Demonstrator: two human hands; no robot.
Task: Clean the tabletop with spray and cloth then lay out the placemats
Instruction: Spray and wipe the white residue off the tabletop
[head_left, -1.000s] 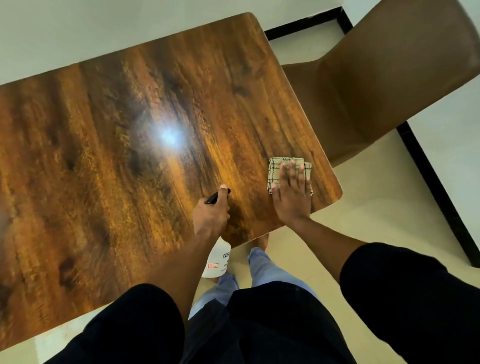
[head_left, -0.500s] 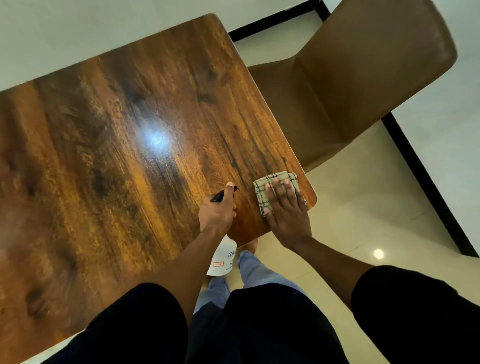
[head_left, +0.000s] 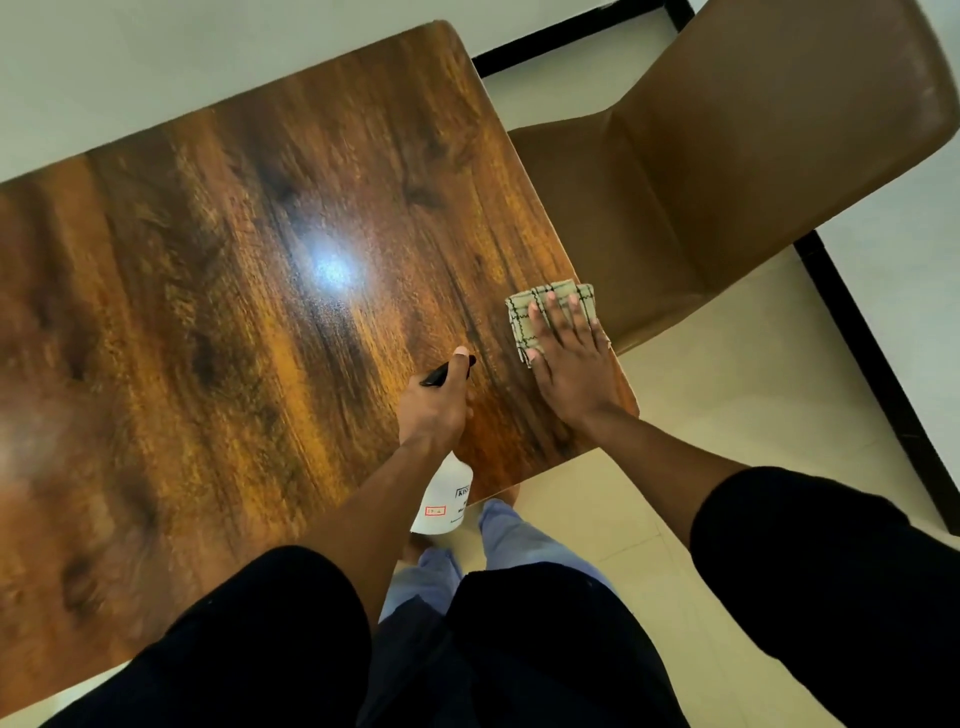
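A glossy dark wooden tabletop (head_left: 234, 322) fills the left and middle of the head view. My left hand (head_left: 434, 410) grips a white spray bottle (head_left: 444, 501) with a black nozzle, held over the table's near edge, nozzle pointing away from me. My right hand (head_left: 569, 358) lies flat, fingers spread, pressing a folded beige checked cloth (head_left: 524, 314) onto the table's right edge near its corner. No placemats are in view.
A brown leather chair (head_left: 727, 171) stands right beside the table's right edge. Cream floor tiles (head_left: 727, 395) lie to the right, with a black skirting strip (head_left: 878, 374) along the wall. My legs and feet are below the table's near edge.
My right hand has slid the cloth along the right edge, away from the near corner. The left hand stays on the spray bottle. My head view shifted.
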